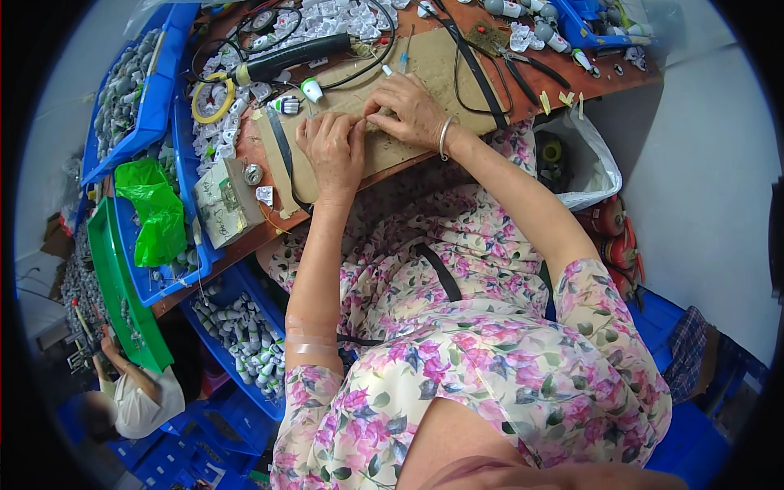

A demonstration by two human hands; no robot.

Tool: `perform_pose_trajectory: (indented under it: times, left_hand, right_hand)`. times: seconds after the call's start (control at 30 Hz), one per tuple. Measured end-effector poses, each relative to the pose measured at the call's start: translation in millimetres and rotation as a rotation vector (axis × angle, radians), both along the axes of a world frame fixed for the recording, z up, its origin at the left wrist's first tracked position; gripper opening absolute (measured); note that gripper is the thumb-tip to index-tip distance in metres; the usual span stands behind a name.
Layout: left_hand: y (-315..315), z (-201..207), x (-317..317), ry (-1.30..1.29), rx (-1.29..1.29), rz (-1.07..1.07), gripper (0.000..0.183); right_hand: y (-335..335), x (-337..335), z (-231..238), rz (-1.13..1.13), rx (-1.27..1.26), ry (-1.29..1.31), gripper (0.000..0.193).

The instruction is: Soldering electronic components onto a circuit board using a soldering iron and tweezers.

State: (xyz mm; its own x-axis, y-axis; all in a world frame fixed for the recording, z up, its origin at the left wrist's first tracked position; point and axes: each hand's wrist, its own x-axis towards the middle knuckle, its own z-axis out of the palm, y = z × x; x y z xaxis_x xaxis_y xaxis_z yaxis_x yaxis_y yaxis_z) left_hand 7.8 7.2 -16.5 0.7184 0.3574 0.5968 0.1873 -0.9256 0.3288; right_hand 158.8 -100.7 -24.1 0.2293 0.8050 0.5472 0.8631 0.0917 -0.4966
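My left hand (333, 151) and my right hand (408, 110) meet over a brown cardboard sheet (441, 73) on the table. Both are closed in a pinch, fingertips almost touching; whatever lies between them is too small and hidden to make out. Just beyond the left fingers are a white-and-green plastic piece (311, 89) and a striped white-and-green piece (284, 104). A thin blue-tipped item (403, 60) lies past the right fingers. Behind the hands rests a thick black rod-shaped tool (298, 57) with a cable.
Black-handled pliers (535, 69) lie at right, a yellow tape roll (214, 100) at left beside white plastic parts. Blue bins (155, 106) of grey parts and a green tray (122, 286) stand left. A white bag (600, 151) hangs by the right edge. Another person (147, 400) sits lower left.
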Motion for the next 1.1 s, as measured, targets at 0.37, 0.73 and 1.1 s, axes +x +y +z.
perform_pose_trajectory:
  times: [0.37,0.73,1.1]
  left_hand:
    - [-0.5,1.2,-1.7,0.006,0.009,-0.008,0.010]
    - [0.7,0.4,-1.3,0.010,0.004,-0.008,0.012]
    - [-2.0,2.4,-1.9,0.030,0.001,-0.001,0.011]
  right_hand:
    - [1.3,0.6,2.1,0.049,0.021,0.059,0.016]
    - [1.9,1.6,3.5,0.076,0.044,0.075,0.016]
    - [1.3,0.8,1.5,0.079,0.057,0.064,0.015]
